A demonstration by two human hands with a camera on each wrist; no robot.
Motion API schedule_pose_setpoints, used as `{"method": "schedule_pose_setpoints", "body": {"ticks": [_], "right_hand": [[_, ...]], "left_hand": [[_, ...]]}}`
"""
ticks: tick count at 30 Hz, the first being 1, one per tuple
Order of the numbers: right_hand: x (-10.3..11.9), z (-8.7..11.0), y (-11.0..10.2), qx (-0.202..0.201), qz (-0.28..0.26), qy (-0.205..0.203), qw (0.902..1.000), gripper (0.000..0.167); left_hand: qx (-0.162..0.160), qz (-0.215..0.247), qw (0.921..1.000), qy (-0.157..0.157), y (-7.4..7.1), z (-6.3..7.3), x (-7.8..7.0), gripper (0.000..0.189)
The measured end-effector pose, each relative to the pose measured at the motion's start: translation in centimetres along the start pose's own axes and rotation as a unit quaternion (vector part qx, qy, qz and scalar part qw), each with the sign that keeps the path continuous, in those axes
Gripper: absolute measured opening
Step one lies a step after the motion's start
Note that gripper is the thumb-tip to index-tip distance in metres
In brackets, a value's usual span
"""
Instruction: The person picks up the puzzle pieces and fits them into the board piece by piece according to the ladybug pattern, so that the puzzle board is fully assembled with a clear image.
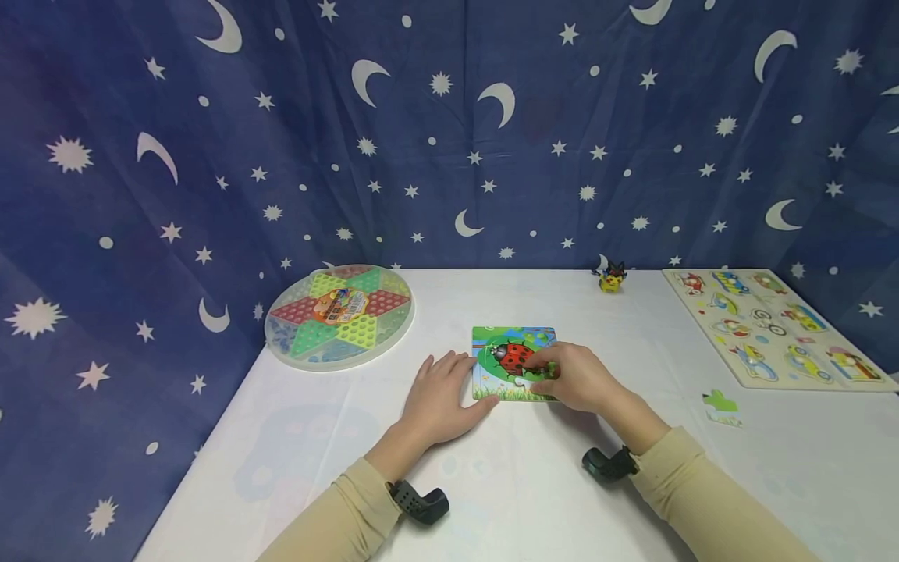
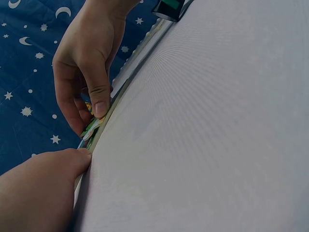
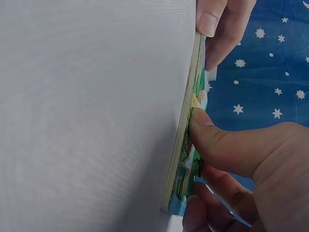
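Observation:
A square ladybug jigsaw puzzle [image 1: 495,388] lies flat on the white table, showing a red ladybug on green. My left hand [image 1: 438,396] rests at its left side, fingers extended and the thumb touching the near left corner. Over the puzzle's right part, my right hand [image 1: 577,378] pinches a puzzle piece between thumb and fingers. That jigsaw piece [image 3: 197,162] shows green in the right wrist view and looks slightly raised from the board; the fingers hide much of it. One loose green and white jigsaw piece [image 1: 722,406] lies on the table to the right.
At the back left sits a round Chinese checkers board [image 1: 337,355] with a clear cover. A small yellow and black figurine [image 1: 611,279] stands at the back. A wooden picture board [image 1: 769,324] with vehicle shapes lies far right. Behind hangs a blue star-patterned curtain [image 1: 435,195].

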State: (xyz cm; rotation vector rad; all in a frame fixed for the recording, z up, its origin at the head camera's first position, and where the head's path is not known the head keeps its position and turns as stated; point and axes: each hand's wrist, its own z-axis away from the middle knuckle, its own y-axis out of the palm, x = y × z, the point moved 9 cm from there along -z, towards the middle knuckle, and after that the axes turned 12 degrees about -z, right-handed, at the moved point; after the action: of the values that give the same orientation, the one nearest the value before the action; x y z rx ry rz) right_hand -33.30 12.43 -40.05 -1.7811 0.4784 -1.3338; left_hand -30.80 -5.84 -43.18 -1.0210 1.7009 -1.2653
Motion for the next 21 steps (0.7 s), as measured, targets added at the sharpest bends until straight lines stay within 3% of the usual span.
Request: {"method": "schedule_pose_setpoints", "body": {"ticks": [21], "right_hand": [[1.9, -1.0, 1.4, 0.000, -0.014, -0.025, 0.9996, 0.034]], "left_hand": [[-0.002, -0.006, 1.0000, 0.001, 0.0, -0.1, 0.1, 0.076]]}}
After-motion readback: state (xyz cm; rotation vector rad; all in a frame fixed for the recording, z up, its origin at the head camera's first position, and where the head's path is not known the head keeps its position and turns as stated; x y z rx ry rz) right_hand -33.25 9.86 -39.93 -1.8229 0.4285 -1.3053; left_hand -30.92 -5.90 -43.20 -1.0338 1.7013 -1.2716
